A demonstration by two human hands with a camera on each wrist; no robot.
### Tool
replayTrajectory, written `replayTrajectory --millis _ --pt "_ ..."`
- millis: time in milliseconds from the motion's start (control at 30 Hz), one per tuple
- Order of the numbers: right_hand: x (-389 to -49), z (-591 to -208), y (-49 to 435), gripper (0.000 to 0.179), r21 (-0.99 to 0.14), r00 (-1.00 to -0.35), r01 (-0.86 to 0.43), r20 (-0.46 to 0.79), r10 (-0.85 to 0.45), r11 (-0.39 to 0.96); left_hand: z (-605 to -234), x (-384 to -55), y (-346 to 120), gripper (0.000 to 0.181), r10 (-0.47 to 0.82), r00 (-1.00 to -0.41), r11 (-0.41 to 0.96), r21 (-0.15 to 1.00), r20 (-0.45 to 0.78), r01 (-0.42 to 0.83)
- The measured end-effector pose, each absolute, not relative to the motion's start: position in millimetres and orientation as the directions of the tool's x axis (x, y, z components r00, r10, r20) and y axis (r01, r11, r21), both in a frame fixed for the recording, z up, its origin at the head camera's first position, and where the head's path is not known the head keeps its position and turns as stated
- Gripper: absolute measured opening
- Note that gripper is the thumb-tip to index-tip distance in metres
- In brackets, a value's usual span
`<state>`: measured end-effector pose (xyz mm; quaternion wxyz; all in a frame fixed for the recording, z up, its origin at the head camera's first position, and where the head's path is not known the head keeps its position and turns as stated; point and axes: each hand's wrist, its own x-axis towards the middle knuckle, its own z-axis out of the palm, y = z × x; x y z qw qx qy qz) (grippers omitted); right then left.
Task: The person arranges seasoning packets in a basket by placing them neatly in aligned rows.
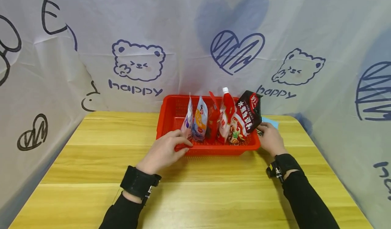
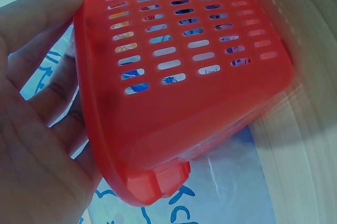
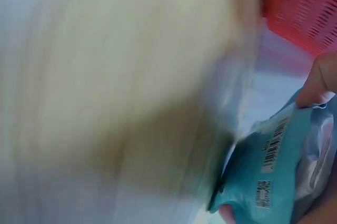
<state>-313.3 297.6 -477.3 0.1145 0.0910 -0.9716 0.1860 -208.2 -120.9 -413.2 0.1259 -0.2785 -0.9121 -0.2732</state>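
Note:
A red plastic basket [image 1: 210, 151] with slotted walls stands toward the back of the table. My left hand [image 1: 163, 151] grips its front rim near the left corner; in the left wrist view the thumb lies on the outer side and the other fingers reach behind the rim. Past the basket's right end, my right hand [image 1: 270, 139] holds a teal bag [image 3: 274, 155] with a barcode, thumb pressed at one edge. From the head, only a light blue corner of that bag shows. A black and red seasoning packet [image 1: 244, 111] leans over the basket's right end, close to this hand.
Also standing in the basket are a white and purple packet [image 1: 187, 120], a blue and orange packet [image 1: 200, 118], a red packet [image 1: 213, 115] and a white-capped red squeeze pouch [image 1: 226, 115]. A white printed cloth [image 1: 183, 25] hangs around the wooden table [image 1: 213, 195].

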Motion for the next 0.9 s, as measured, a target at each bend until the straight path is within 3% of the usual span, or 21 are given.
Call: replayTrajectory --millis 133,500,767,900 --pt "-304 -474 300 0.043 -0.419 -0.945 -0.252 0.301 -0.128 0.872 -414 -207 -121 0.015 0.434 -0.815 0.697 0.43 0.383 0.573" --pt "-271 -462 304 0.042 -0.477 -0.869 -0.315 0.492 -0.047 0.82 -416 -207 -120 0.015 0.438 -0.812 0.691 0.433 0.385 0.578" --pt "-248 -432 294 0.045 -0.42 -0.673 -0.498 0.739 -0.033 0.759 -416 -207 -120 0.016 0.442 -0.804 0.688 0.425 0.398 0.588" --pt "-236 -416 285 0.05 -0.38 -0.593 -0.572 0.804 -0.046 0.727 -415 -208 -120 0.016 0.439 -0.804 0.685 0.429 0.402 0.588"
